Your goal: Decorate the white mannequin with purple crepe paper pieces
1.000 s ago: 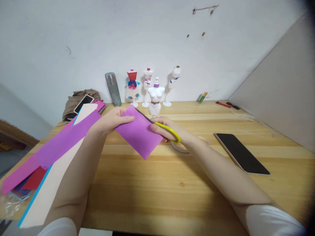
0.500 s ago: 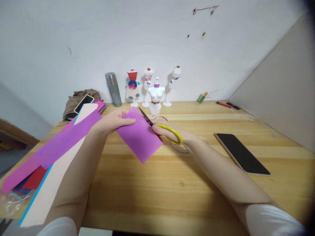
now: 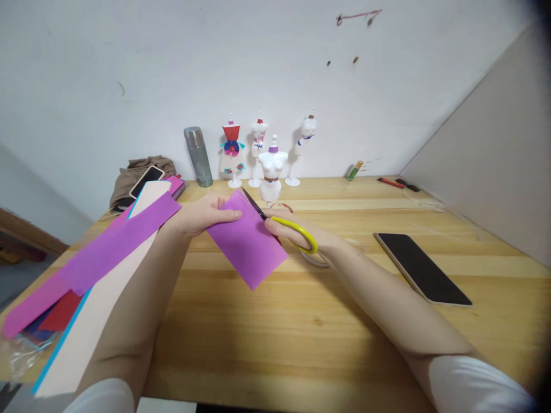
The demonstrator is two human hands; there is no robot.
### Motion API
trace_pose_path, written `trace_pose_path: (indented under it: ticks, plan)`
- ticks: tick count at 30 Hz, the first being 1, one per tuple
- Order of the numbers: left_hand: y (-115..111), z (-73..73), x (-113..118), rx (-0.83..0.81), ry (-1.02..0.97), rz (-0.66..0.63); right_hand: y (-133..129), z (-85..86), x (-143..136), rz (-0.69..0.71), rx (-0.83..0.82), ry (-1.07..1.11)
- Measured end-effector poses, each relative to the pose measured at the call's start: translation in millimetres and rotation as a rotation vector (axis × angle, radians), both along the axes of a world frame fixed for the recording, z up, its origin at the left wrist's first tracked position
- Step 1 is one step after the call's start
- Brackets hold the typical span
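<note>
The left hand [image 3: 206, 215] is closed in a pinch, its thumb flat on the near face of one purple sheet [image 3: 249, 249] near its upper left edge, the other fingers mostly hidden behind. That sheet is held aslant above the wooden table [image 3: 318, 355], between both hands. The right hand [image 3: 303, 218] is closed around one pair of yellow-handled scissors [image 3: 255, 205], the thumb along the handle; one dark blade shows by the sheet's upper right edge, and how far the blades are parted I cannot tell. Counted from the left, there are one purple strip [image 3: 124, 246] lying across one cream strip with a blue edge [image 3: 99, 332], one phone [image 3: 147, 182], one metal flask [image 3: 198, 158], four dress-form mannequins [image 3: 272, 166], one green tube [image 3: 355, 170] and one dark-screened tablet [image 3: 424, 269].
</note>
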State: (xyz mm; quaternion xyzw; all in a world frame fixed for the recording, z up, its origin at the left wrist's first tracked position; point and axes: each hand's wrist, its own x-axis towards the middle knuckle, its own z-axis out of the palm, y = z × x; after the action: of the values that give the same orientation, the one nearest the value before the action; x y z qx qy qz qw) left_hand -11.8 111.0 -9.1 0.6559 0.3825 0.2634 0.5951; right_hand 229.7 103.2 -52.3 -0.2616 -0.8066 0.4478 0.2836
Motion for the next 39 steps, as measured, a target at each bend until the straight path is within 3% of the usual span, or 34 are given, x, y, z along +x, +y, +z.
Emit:
trace_pose_path:
  ticks: [18, 28, 39]
  plan:
    - [4, -5.9, -1, -0.018, -0.023, 0.013, 5, -3.6, -6, 0.039, -0.090, 0.067]
    - [3, -4.5, -2, -0.041, -0.017, 0.034, 0, 3.7, -13, -0.051, -0.204, 0.051]
    - [4, -4.2, -4, -0.036, -0.001, -0.029, -5, 1.6, -7, 0.024, -0.143, 0.051]
